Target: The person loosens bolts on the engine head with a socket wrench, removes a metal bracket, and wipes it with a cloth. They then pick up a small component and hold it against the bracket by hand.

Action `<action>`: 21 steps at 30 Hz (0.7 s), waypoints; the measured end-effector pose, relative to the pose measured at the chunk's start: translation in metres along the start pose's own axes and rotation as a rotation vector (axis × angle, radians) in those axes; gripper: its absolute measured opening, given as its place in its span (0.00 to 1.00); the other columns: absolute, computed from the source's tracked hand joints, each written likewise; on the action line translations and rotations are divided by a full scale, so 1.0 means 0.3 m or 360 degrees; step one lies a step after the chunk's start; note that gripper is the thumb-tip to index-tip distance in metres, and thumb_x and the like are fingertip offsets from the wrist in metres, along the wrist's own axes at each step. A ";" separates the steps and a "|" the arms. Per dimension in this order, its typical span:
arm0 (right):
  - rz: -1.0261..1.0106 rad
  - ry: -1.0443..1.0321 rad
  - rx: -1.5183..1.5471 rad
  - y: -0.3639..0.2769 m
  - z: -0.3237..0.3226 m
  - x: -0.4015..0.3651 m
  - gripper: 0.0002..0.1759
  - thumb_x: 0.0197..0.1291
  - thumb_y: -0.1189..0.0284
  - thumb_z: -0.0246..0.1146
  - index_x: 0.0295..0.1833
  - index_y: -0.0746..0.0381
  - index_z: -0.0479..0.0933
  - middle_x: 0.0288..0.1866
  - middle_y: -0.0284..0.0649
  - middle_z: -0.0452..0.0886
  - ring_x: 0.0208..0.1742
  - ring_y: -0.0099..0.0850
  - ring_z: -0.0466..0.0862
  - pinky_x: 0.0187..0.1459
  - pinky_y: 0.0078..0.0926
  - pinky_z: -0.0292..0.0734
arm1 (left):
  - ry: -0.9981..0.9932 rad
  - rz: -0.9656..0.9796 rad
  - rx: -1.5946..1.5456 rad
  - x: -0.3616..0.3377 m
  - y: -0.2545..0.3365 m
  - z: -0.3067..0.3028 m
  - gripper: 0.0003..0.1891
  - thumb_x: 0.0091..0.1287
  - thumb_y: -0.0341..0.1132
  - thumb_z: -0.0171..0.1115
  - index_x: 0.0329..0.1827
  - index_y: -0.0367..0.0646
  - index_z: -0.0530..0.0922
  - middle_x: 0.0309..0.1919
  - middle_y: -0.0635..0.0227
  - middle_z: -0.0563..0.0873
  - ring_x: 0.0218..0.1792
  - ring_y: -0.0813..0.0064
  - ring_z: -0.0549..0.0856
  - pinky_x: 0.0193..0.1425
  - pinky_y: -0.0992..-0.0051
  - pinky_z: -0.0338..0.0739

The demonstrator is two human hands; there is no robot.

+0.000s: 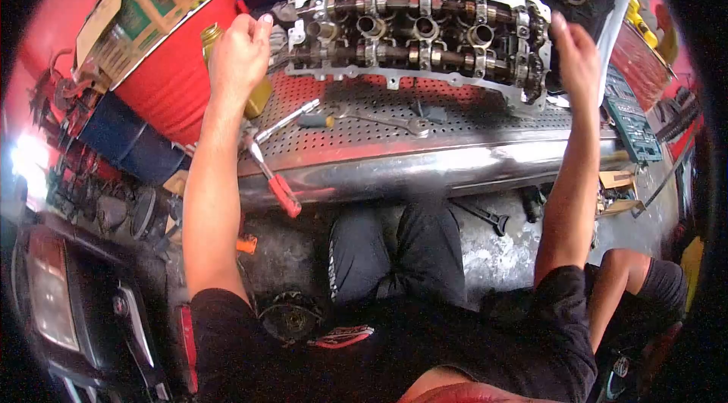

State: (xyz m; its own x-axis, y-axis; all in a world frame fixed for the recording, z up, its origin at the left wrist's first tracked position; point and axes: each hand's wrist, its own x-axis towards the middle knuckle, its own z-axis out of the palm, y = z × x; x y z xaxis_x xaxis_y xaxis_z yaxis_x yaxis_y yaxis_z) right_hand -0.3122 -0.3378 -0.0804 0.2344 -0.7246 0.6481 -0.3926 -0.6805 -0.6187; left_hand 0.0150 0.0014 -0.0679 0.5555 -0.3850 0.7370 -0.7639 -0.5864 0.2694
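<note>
A metal engine cylinder head (413, 37) with camshafts and several round tubes faces me over the perforated metal bench (356, 149). At its left end is my left hand (241, 54), fingers curled and thumb up. My right hand (578, 58) is closed at the other end, beside the timing sprockets (537, 54); its fingertips are partly hidden. The head looks held up between both hands, though its lower far side is hidden. In front of it on the bench lie a wrench (390, 124), a ratchet with a red handle (280, 189) and a metal extension bar (288, 119).
A bottle of yellowish liquid (259, 98) stands behind my left forearm. A cardboard box (136, 16) is at the upper left, a green socket tray (633, 119) at the right. Another person's arm (616, 293) shows at lower right. A car headlight (53, 293) is at lower left.
</note>
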 end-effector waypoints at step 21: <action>0.0071 -0.0168 0.0391 0.011 -0.051 -0.122 0.21 0.65 0.54 0.67 0.47 0.63 0.84 0.30 0.26 0.78 0.27 0.14 0.67 0.28 0.14 0.60 | -0.0398 0.0197 0.0283 0.188 0.154 0.195 0.19 0.67 0.45 0.58 0.51 0.37 0.79 0.44 0.45 0.87 0.48 0.48 0.87 0.53 0.53 0.80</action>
State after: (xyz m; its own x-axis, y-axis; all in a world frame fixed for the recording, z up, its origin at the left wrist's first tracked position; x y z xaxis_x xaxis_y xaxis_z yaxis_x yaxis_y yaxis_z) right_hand -0.3358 -0.3117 -0.0993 0.3181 -0.7532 0.5758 -0.1802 -0.6443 -0.7433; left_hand 0.0303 -0.0891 -0.0501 0.5423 -0.6112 0.5765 -0.7736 -0.6309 0.0588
